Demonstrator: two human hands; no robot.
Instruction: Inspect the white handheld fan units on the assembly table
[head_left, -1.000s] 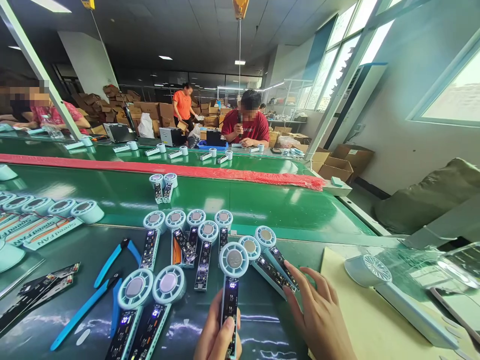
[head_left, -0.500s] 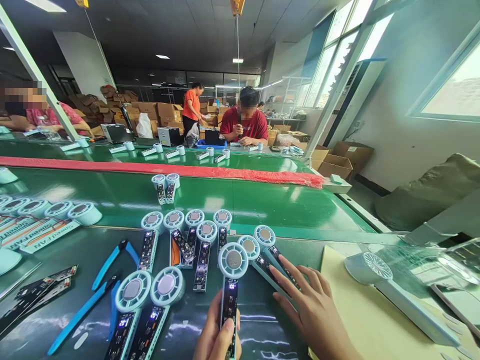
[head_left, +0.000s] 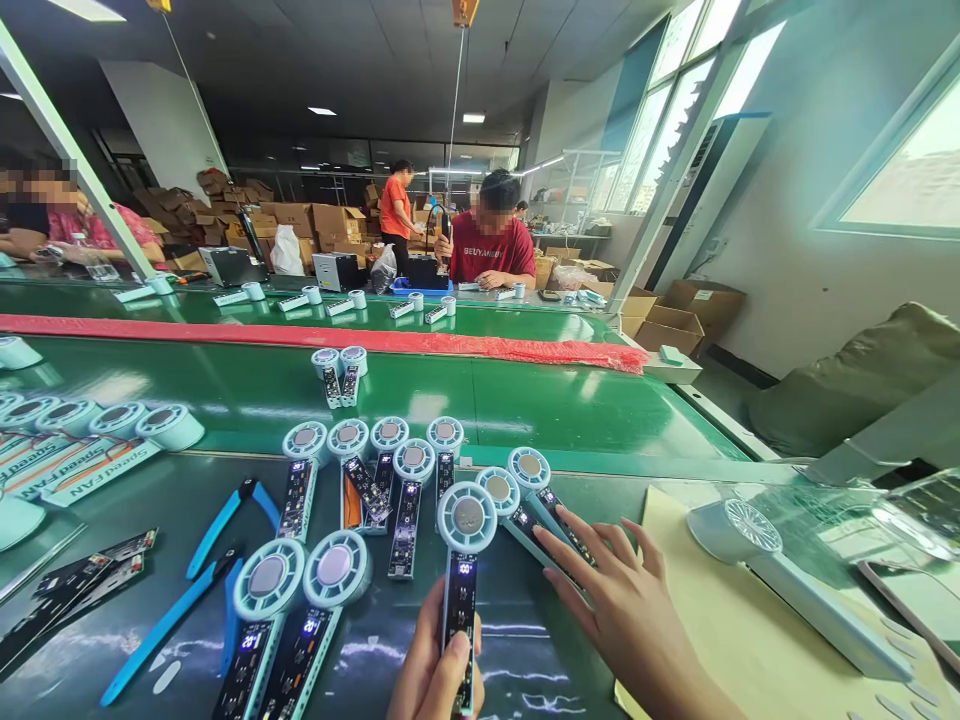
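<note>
Left hand (head_left: 435, 665) grip clamped on lit fan (head_left: 463, 560), upright, at table (head_left: 97, 640) near edge. Right hand (head_left: 626, 605) fingers spread, resting on paired fans (head_left: 529, 505) just right. Judged step: display check; next calls for closing on pair.

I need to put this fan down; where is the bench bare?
Bare: dark bench between left hand and right hand; green belt right of the fan pair. Crowded: fan cluster and cutters.
</note>
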